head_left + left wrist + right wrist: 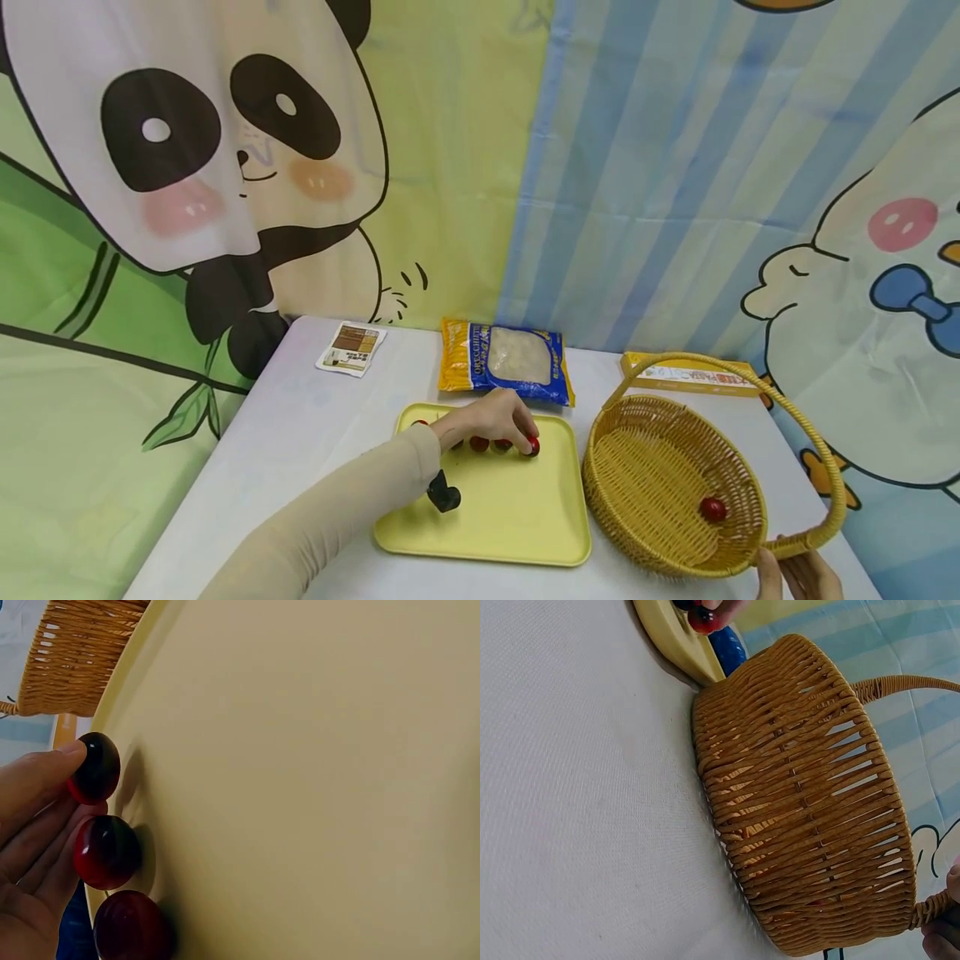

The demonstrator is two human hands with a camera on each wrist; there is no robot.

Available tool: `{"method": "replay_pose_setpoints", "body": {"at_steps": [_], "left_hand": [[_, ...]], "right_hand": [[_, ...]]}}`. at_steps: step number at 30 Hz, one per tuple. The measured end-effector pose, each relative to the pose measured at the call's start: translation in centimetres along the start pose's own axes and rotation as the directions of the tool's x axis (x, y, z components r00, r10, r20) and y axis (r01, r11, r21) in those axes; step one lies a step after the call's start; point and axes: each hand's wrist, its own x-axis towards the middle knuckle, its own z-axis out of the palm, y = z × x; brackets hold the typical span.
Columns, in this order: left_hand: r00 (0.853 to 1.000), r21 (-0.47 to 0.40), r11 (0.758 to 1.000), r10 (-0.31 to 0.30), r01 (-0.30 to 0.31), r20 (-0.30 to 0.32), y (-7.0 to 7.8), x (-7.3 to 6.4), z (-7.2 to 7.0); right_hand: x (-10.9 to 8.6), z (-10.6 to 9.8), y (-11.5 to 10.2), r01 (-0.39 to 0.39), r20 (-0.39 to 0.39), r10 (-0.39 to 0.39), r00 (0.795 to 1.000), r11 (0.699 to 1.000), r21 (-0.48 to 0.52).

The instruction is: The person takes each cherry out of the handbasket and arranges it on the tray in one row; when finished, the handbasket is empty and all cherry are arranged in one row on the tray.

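My left hand (497, 415) is over the far part of the yellow tray (517, 525), pinching a glossy dark red plum (533, 447) between thumb and fingers. In the left wrist view, that plum (94, 768) is at the fingertips, with two more plums (107, 852) close beside it. Others sit in a row on the tray, partly hidden by the hand and sleeve. At the near right, my right hand (804, 577) grips the foot of the handle on a wicker basket (630, 492). One red plum (712, 509) lies inside the basket.
Behind the tray lies a blue and yellow pasta bag (517, 362). A small white packet (351, 348) is at the back left. A yellow pasta box (693, 375) sits behind the basket, whose handle arches above its right side. A printed curtain (450, 167) hangs beyond the table.
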Motion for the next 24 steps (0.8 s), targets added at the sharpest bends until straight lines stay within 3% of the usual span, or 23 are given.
{"method": "replay_pose_setpoints", "body": {"at_steps": [4, 17, 24], "left_hand": [[1.0, 0.024, 1.0, -0.007, 0.007, 0.012, 0.2, -0.1, 0.2], [0.999, 0.079, 0.996, 0.028, -0.029, 0.017, -0.1, 0.2, 0.1], [0.999, 0.079, 0.996, 0.037, -0.037, 0.002, 1.2, -0.1, -0.7]], "right_hand": [[-0.5, -0.3, -0.9, 0.009, 0.0, -0.009, 1.0, 1.0, 0.018], [-0.1, -0.1, -0.2, 0.02, 0.001, -0.02, 1.0, 1.0, 0.022], [-0.2, 0.0, -0.3, 0.029, -0.008, -0.028, 1.0, 0.999, 0.035]]}}
